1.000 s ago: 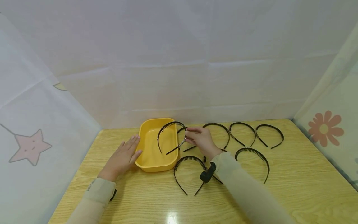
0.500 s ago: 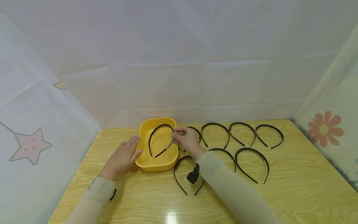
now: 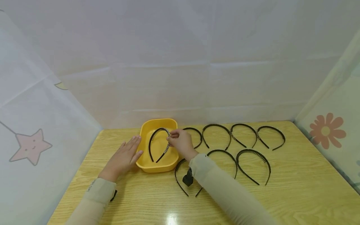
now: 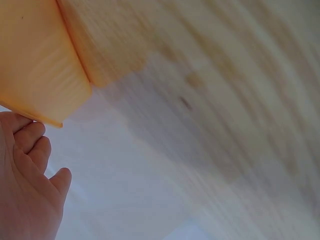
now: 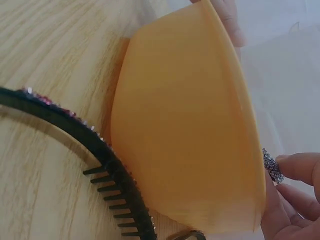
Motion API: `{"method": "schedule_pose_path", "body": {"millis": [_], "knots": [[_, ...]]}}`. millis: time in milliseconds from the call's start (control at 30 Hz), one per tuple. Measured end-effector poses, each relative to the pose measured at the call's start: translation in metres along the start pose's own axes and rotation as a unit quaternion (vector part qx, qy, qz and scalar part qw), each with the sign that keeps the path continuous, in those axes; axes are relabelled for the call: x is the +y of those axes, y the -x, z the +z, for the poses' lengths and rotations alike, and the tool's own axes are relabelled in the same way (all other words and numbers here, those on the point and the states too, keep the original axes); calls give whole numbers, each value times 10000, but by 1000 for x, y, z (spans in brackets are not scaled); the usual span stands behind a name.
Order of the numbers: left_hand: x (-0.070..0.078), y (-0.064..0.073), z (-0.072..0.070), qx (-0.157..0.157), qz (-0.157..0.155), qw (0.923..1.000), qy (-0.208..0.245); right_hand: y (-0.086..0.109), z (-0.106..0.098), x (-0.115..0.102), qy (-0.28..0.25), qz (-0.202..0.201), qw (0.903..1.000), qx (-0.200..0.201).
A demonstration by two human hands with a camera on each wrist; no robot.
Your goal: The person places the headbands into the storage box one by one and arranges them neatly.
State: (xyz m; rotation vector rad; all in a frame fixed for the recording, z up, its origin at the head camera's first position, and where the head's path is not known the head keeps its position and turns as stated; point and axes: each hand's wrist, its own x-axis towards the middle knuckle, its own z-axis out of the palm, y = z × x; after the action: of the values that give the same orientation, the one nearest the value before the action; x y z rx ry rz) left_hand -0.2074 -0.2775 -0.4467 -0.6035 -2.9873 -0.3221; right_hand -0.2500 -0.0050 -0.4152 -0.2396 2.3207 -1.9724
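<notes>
Between thumb and fingertips my right hand [image 3: 182,143] pinches a black toothed headband [image 3: 151,147] by its glittery side. The headband hangs inside the outline of a yellow plastic basin [image 3: 144,165], its two ends pointing toward me. In the right wrist view, the sparkling band [image 5: 271,166] shows between the fingers just past the basin's rim. My left hand [image 3: 122,159] lies with fingers stretched out along the basin's left edge. From the left wrist view, those fingertips [image 4: 31,131] touch the rim from outside.
Several more black headbands lie in two rows to the right, among them a toothed one [image 3: 254,150] in the front row and a plain one [image 3: 271,126] at the far right. The wooden table [image 3: 135,203] ends against a pale cloth backdrop [image 3: 191,90].
My right hand has moved left and slightly toward me, carrying the headband from the basin's right rim to over its middle and lower. The left hand has stayed put.
</notes>
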Motion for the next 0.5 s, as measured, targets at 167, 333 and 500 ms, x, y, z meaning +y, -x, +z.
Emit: {"method": "schedule_pose_path", "body": {"millis": [167,333,500], "knots": [[0,1,0,18,14,10000,-8,2,3,-2,202,-154,9997,-33],[0,1,1,33,6,10000,9,4,2,-2,544,-268,9981,-72],[0,0,1,30,-4,10000,57,7,0,-2,1021,-465,9936,-122]]}}
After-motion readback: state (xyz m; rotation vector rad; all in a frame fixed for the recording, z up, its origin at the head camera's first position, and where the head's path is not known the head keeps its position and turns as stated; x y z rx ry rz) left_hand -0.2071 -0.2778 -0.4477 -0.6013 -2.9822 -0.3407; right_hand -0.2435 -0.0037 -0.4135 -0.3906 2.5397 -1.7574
